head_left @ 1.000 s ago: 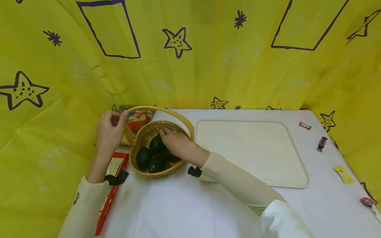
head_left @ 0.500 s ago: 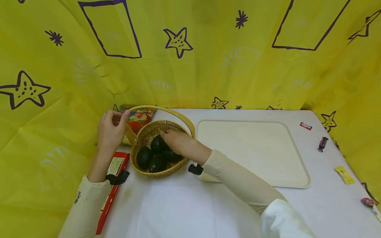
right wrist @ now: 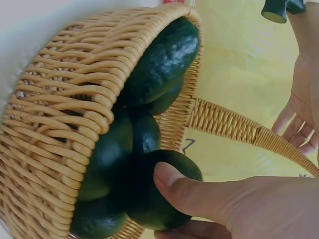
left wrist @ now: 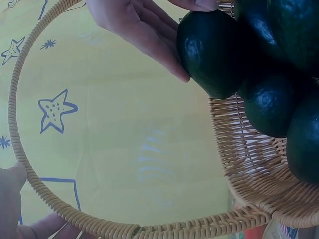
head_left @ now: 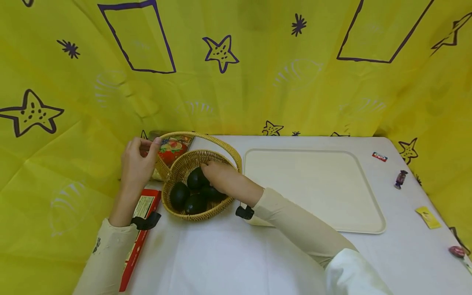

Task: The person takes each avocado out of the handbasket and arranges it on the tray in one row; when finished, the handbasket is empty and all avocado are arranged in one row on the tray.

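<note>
A woven wicker basket (head_left: 210, 214) with a tall arched handle (head_left: 223, 143) stands left of centre, holding several dark green avocados (head_left: 180, 196). At the handle's left side, my left hand (head_left: 138, 164) holds it between thumb and fingers; the left wrist view shows the handle (left wrist: 19, 144) running past the thumb. My right hand (head_left: 226, 177) reaches into the basket over its right rim. Its thumb and fingers grip one avocado (right wrist: 142, 199), thumb on one side and fingers on the other. That avocado (left wrist: 209, 55) lies against the others, at the top of the pile.
A cream tray (head_left: 306, 188) lies right of the basket, beneath my right forearm. A red box (head_left: 138, 241) is beside my left forearm, and a colourful package (head_left: 173, 149) stands behind the basket. Small wrapped sweets (head_left: 400, 179) and a lollipop (head_left: 457, 251) line the right edge.
The head view has shifted very slightly. Both hands and the basket keep nearly the same places, with the right hand still at the same avocado.
</note>
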Tool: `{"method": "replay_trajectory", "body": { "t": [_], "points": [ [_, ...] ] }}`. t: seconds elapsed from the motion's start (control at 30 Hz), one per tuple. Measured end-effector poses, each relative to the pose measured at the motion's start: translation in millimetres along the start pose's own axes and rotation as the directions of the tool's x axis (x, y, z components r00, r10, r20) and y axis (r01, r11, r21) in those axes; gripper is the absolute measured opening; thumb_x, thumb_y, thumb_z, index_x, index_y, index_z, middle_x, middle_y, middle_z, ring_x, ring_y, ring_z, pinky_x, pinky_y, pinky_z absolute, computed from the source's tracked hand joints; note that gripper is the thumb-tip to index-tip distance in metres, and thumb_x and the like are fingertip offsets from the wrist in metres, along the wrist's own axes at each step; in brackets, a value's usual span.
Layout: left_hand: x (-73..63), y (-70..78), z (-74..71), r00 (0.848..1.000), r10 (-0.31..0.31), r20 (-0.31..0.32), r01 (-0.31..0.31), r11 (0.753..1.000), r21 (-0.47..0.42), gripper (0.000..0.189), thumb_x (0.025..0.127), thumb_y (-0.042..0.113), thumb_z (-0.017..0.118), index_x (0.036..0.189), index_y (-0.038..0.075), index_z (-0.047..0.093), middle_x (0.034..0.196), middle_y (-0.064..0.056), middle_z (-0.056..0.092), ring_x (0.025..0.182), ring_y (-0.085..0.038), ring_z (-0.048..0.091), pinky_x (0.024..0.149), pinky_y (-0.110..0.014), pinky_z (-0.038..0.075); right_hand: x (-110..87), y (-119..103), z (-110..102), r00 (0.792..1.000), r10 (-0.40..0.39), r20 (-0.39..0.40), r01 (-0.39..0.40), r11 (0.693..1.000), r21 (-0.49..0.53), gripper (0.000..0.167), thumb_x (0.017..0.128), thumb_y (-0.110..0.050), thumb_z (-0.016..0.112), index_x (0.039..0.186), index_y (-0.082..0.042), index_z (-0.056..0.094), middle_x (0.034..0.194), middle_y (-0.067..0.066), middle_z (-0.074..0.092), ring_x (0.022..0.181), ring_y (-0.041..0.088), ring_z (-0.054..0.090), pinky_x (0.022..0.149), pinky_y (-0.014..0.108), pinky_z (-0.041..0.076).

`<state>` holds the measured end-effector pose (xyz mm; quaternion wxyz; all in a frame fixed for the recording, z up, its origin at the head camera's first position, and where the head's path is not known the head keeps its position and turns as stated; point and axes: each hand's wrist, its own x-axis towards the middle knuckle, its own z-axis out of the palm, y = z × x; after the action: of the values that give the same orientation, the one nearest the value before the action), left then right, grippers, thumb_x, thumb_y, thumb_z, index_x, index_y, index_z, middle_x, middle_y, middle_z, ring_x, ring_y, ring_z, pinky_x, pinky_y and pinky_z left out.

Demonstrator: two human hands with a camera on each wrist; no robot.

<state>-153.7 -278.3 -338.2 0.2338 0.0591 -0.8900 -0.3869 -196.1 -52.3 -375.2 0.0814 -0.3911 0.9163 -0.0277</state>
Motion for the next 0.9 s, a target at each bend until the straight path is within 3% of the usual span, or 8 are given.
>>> {"method": "replay_trajectory", "body": {
  "t": [0.13,0.33,0.57,0.9],
  "points": [
    [-0.2,-0.7,0.1,1.0,-0.002,-0.001,0.002,1.0,-0.003,0.056,0.107,0.05,0.057,0.117,-0.005,0.063,0.112,-0.023,0.057,0.097,-0.029,0.055,0.084,-0.038,0.043,-2.4,1,2,0.999,0.018,-0.028,-0.017,0.999,0.037,0.06,0.1,-0.017,0.076,0.152,0.0,0.05,0.135,0.018,0.066,0.117,0.028,0.07,0.094,0.033,0.059],
    [-0.1,-0.7,-0.2,1.0,-0.005,-0.001,0.005,1.0,-0.005,0.055,0.107,0.049,0.057,0.116,-0.005,0.063,0.112,-0.022,0.057,0.097,-0.026,0.055,0.084,-0.037,0.043,-8.5,4,2,0.996,0.023,-0.089,-0.006,0.982,0.188,0.07,0.103,-0.02,0.071,0.16,0.002,0.038,0.152,0.022,0.054,0.131,0.031,0.064,0.103,0.034,0.055],
    [-0.3,1.5,-0.1,1.0,-0.001,-0.002,0.001,1.0,-0.002,0.055,0.107,0.049,0.057,0.116,-0.004,0.064,0.112,-0.021,0.058,0.096,-0.025,0.054,0.083,-0.036,0.043,-37.1,8,-5,0.962,-0.027,-0.273,0.158,0.868,0.47,0.072,0.103,-0.022,0.07,0.162,0.001,0.035,0.164,0.018,0.043,0.151,0.031,0.044,0.121,0.039,0.039],
    [-1.7,2.8,-1.6,1.0,-0.019,0.01,0.019,1.0,-0.005,0.054,0.108,0.049,0.056,0.116,-0.005,0.063,0.114,-0.021,0.057,0.097,-0.025,0.054,0.083,-0.036,0.042,-99.6,2,-8,0.93,-0.086,-0.358,0.287,0.78,0.557,0.073,0.102,-0.022,0.071,0.164,-0.008,0.036,0.166,0.01,0.043,0.151,0.022,0.045,0.116,0.034,0.045]
  ]
}}
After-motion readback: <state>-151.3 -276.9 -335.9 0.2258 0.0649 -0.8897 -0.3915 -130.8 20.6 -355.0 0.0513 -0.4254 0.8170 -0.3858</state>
